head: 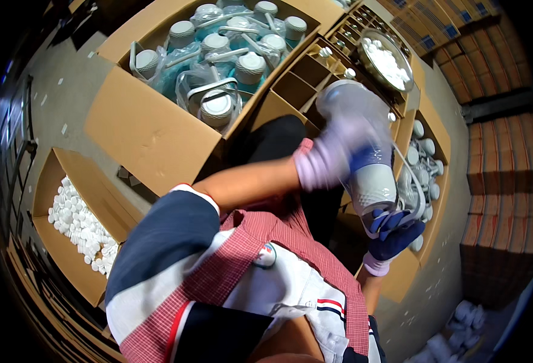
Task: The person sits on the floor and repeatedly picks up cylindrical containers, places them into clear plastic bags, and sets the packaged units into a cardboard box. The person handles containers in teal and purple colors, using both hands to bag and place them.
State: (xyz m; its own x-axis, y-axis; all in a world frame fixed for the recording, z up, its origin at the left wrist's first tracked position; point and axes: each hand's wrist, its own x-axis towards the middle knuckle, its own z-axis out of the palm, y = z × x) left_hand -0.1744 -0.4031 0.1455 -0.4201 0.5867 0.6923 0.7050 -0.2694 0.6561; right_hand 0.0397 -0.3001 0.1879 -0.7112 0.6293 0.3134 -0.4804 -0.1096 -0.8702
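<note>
My left hand, in a lavender glove, is motion-blurred as it reaches across to the right and grips a plastic-wrapped container. The container is tilted, with a white textured end towards me and a clear, blurred end pointing away. A white loop handle hangs along its right side. My right hand, in a blue-palmed glove with a lavender cuff, grasps the near end, its fingers on the wrap and handle. Beyond them lies a carton with cardboard dividers, holding a few white-capped bottles.
An open carton at upper left holds several wrapped, white-lidded containers. A bowl of small white caps rests on the divided carton. Another carton of white-lidded containers stands right. White caps fill a carton at left; stacked boxes line the right.
</note>
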